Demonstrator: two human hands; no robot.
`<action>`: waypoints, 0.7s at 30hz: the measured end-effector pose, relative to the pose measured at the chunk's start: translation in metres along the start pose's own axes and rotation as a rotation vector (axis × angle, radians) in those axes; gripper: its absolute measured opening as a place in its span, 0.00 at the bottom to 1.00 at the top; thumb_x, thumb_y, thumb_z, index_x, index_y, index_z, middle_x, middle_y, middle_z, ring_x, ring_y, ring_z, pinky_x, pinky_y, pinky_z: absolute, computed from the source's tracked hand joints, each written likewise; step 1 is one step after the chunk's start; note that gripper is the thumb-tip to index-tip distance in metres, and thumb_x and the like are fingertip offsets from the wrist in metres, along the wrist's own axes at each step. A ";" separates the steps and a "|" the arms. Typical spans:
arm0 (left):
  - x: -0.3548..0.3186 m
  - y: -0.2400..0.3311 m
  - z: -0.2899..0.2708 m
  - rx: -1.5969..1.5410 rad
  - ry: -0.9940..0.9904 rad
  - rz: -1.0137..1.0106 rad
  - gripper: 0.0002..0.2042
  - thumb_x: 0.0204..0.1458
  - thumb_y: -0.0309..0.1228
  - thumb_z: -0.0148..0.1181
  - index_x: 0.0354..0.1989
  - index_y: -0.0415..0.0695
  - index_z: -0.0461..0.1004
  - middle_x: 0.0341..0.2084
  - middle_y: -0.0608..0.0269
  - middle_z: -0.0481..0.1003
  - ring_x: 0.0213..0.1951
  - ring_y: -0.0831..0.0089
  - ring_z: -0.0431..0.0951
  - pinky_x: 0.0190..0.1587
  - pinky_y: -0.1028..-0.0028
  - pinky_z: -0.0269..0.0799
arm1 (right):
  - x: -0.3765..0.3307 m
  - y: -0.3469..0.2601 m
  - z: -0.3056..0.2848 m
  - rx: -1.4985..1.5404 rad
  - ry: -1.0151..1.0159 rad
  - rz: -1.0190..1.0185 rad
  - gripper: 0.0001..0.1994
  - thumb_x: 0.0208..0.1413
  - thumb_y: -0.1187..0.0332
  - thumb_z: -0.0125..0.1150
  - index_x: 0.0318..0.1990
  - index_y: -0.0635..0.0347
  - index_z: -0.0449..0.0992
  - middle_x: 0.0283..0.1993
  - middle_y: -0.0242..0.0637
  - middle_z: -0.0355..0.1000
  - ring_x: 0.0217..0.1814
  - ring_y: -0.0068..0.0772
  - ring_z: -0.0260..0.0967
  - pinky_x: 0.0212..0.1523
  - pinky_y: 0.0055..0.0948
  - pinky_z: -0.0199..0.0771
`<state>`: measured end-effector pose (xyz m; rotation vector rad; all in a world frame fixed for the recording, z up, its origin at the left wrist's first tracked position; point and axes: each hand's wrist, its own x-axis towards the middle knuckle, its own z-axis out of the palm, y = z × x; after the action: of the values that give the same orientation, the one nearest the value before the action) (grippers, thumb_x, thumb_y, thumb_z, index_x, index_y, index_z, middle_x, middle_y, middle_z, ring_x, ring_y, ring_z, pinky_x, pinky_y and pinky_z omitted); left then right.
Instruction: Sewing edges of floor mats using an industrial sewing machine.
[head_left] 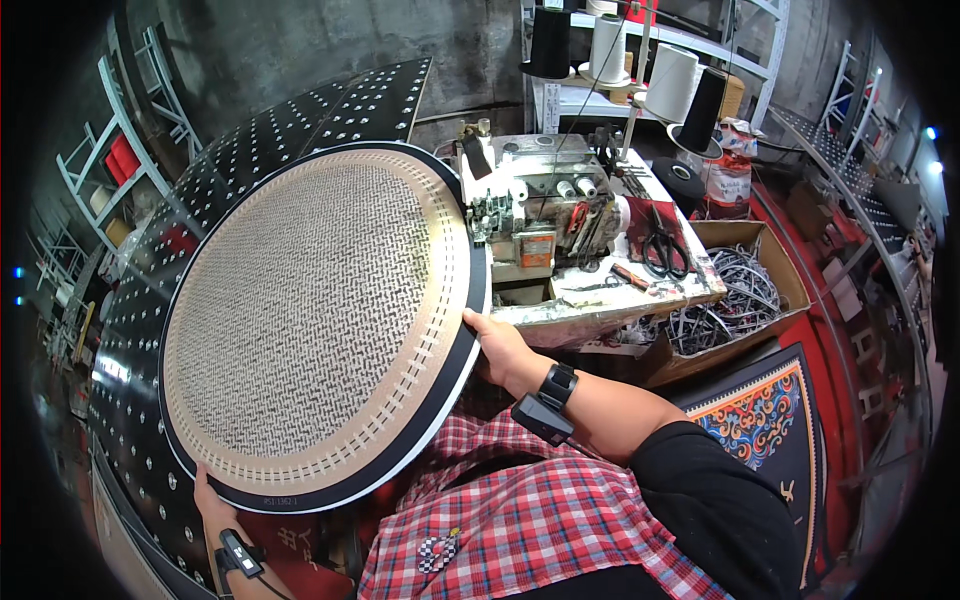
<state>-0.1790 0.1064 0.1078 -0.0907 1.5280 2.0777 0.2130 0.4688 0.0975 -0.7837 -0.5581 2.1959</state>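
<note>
You hold a round mat (300, 310) up in front of you with both hands, its patterned face toward you and tilted. Your right hand (505, 355) is closed on the mat's right edge, thumb at the dark rim, the other fingers mostly hidden behind it. Your left hand (212, 508) grips the lower left edge, thumb at the rim; its other fingers are out of sight beneath, so you can't tell how far they curl. The mat has a grey woven-look centre, a beige band with dashes and a black border. It covers part of a black studded table (290, 115), whose far right corner shows above it.

The mat's right edge is just beside a sewing machine (545, 215); whether they touch you can't tell. The machine sits on a worktable (600, 297). Near the worktable's right edge lie black scissors (660, 238), and a small red-handled tool (630, 278) lies closer to its front edge. Black and white thread cones (672, 82) stand above its far right corner. Past its right edge, a cardboard box (735, 345) holds tangled strips (740, 285). Nearer you, a dark rug (755, 420) with a colourful scrolled pattern lies beside your right arm.
</note>
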 end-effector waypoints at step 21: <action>-0.042 -0.048 0.025 0.036 -0.007 0.061 0.22 0.49 0.35 0.52 0.51 0.35 0.60 0.49 0.56 0.64 0.51 0.67 0.64 0.54 0.70 0.56 | 0.000 0.008 -0.006 -0.226 -0.042 -0.056 0.17 0.52 0.63 0.52 0.44 0.69 0.66 0.43 0.39 0.68 0.42 0.30 0.67 0.44 0.28 0.67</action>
<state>-0.1145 0.1223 0.0911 -0.0244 1.5819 2.0943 0.2129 0.4650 0.0889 -0.8290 -0.8499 2.1261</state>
